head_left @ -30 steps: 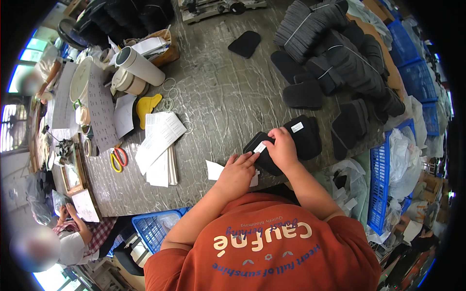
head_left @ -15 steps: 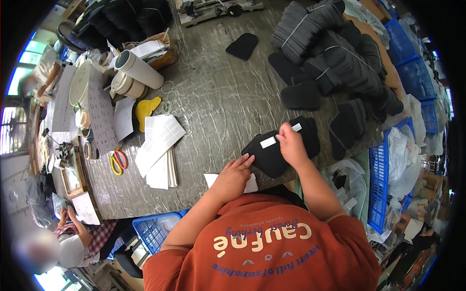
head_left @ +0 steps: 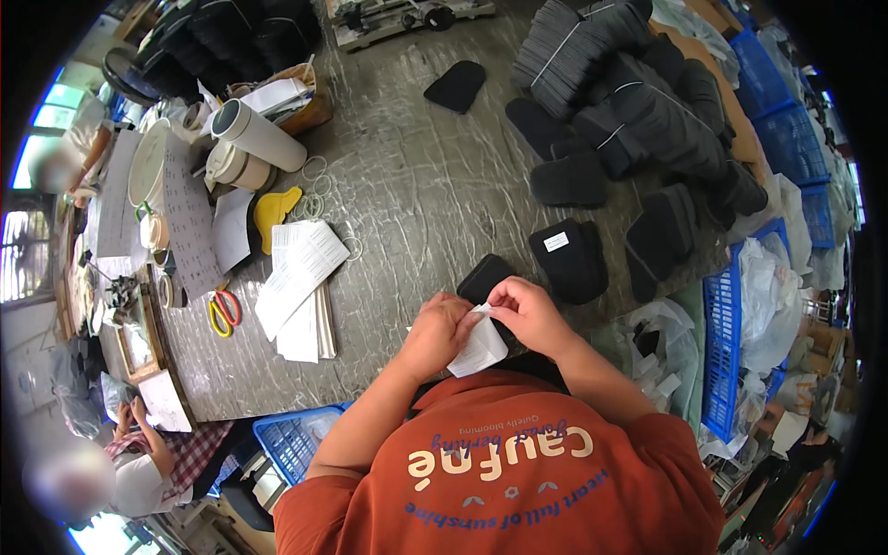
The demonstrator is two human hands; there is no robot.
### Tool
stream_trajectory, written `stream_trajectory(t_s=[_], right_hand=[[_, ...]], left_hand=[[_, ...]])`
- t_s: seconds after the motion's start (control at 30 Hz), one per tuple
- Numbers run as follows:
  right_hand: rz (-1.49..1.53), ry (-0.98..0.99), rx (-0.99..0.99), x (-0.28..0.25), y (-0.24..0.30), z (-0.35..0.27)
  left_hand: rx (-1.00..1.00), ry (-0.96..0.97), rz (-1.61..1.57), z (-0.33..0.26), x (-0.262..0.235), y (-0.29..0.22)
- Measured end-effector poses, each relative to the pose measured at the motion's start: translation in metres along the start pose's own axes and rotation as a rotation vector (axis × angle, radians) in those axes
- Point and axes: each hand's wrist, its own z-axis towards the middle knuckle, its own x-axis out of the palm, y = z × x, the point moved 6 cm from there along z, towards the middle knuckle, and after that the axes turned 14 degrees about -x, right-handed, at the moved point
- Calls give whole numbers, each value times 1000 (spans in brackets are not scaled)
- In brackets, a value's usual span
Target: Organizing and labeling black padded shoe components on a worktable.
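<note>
A white sheet of labels (head_left: 481,352) is held close to my body at the table's front edge. My left hand (head_left: 437,331) grips its left side, fingers curled. My right hand (head_left: 529,317) pinches its upper edge between thumb and fingertips. Just beyond the hands lies a black flat cut piece (head_left: 487,275), partly covered by them; whether it bears a label is hidden. Right of it rests a small stack of black pieces (head_left: 575,271), the top one carrying a white label (head_left: 555,241).
Banded bundles of dark pieces (head_left: 638,111) fill the back right, with loose ones (head_left: 569,178) nearer. Printed papers (head_left: 301,277), scissors (head_left: 225,312), rubber bands (head_left: 316,190) and a white tumbler (head_left: 259,135) stand left. Blue crates (head_left: 720,342) flank the table. Other people sit at the left.
My right hand has left the label on the black piece and come back toward my body. Both hands now hold the white sheet, which is lifted and tilted.
</note>
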Motion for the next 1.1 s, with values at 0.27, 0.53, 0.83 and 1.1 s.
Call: stream_trajectory(t_s=[0.27, 0.53, 0.83, 1.1], right_hand=[[-249, 18, -436, 0, 37, 5], [-258, -83, -81, -27, -4, 17], [-393, -69, -26, -15, -34, 22], [-452, -61, -26, -15, -37, 22]], left_hand=[[-466, 89, -224, -9, 3, 28], [-254, 203, 187, -14, 2, 7], [186, 63, 400, -17, 30, -3], [161, 67, 448, -13, 30, -9]])
